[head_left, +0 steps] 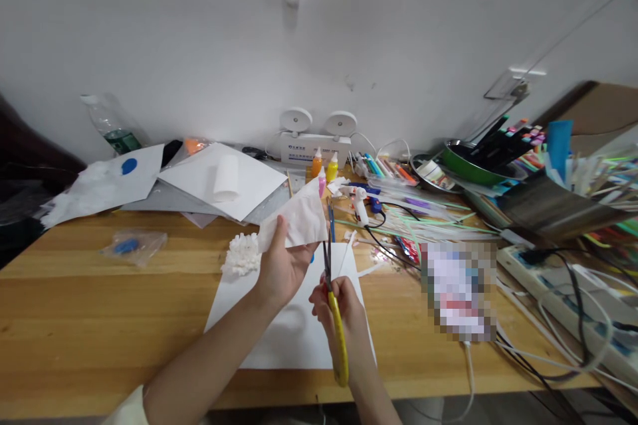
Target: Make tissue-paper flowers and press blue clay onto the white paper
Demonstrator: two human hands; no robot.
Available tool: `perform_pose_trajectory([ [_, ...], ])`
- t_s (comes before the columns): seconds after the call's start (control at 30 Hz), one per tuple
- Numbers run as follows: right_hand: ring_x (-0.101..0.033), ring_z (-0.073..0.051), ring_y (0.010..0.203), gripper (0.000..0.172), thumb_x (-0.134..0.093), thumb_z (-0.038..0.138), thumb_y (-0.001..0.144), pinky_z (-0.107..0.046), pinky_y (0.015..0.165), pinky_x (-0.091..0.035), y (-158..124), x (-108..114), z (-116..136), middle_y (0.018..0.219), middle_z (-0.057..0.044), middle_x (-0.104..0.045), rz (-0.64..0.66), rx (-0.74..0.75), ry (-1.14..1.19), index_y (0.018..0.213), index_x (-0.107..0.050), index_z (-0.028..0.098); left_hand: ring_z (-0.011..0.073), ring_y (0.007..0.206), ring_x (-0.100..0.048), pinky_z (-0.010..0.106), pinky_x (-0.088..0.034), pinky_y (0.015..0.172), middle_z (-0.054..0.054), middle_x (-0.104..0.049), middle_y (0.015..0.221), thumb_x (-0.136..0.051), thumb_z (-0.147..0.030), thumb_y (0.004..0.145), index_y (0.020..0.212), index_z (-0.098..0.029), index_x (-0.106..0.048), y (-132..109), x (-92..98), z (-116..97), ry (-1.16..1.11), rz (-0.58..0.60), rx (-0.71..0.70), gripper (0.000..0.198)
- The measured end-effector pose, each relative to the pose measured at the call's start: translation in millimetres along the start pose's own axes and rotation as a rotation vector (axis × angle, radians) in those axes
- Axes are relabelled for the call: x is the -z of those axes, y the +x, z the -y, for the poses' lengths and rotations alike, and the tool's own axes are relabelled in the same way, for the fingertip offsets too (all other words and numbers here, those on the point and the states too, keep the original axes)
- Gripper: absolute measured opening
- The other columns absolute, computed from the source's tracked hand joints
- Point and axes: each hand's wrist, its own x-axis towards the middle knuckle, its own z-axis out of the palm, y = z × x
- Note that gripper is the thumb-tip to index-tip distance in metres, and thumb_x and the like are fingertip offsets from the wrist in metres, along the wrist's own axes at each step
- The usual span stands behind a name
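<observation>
My left hand (pixel 282 269) pinches a folded piece of white tissue paper (pixel 298 219) and holds it up above the table. My right hand (pixel 343 312) is closed around yellow-handled scissors (pixel 335 319), whose dark blades point up beside the tissue's right edge. Both hands hover over a white sheet of paper (pixel 284 332) lying on the wooden table (pixel 100 305). A fluffy white tissue clump (pixel 242 255) lies just left of my left hand.
Small paint bottles (pixel 323 166), a white glue gun (pixel 359 204), markers and straws crowd the back right. White sheets and a paper roll (pixel 225 178) lie back left, with a small plastic bag (pixel 133 246). Cables and a power strip (pixel 573 299) run along the right.
</observation>
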Motion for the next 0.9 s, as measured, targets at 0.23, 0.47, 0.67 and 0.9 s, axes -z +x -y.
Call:
perform_pose_trajectory([
  [0.23, -0.044, -0.012, 0.056, 0.017, -0.049, 0.029, 0.077, -0.023, 0.049, -0.034, 3, 4, 3, 0.063, 0.004, -0.048, -0.015, 0.019, -0.069, 0.07, -0.035, 0.022, 0.0246, 0.102, -0.056, 0.035, -0.043, 0.088, 0.014, -0.063, 0.106, -0.044, -0.033, 0.084, 0.115, -0.008, -0.051, -1, 3.1, 5, 0.034, 0.041, 0.035, 0.041],
  [0.47, -0.044, -0.012, 0.054, 0.022, -0.049, 0.034, 0.078, -0.023, 0.048, -0.033, 5, 2, 3, 0.061, 0.005, -0.045, -0.036, 0.011, -0.119, 0.068, -0.033, 0.022, 0.0246, 0.103, -0.055, 0.036, -0.041, 0.091, 0.015, -0.063, 0.105, -0.044, -0.032, 0.084, 0.118, -0.008, -0.048, -1, 2.9, 9, 0.024, 0.037, -0.002, 0.042],
  [0.67, -0.043, -0.012, 0.052, 0.022, -0.048, 0.037, 0.079, -0.023, 0.048, -0.032, 4, 2, 10, 0.059, 0.004, -0.046, -0.051, 0.013, -0.201, 0.068, -0.038, 0.021, 0.0232, 0.104, -0.055, 0.035, -0.04, 0.093, 0.014, -0.063, 0.106, -0.042, -0.03, 0.085, 0.119, -0.008, -0.047, -3, 2.2, 10, 0.008, 0.023, -0.007, 0.041],
  [0.9, -0.042, -0.011, 0.052, 0.025, -0.048, 0.041, 0.078, -0.023, 0.048, -0.032, 5, 2, 8, 0.06, 0.005, -0.044, -0.033, -0.021, -0.178, 0.068, -0.038, 0.021, 0.0237, 0.101, -0.057, 0.037, -0.041, 0.091, 0.015, -0.063, 0.105, -0.04, -0.03, 0.086, 0.121, -0.007, -0.044, -3, 1.5, 5, 0.031, 0.023, 0.019, 0.042],
])
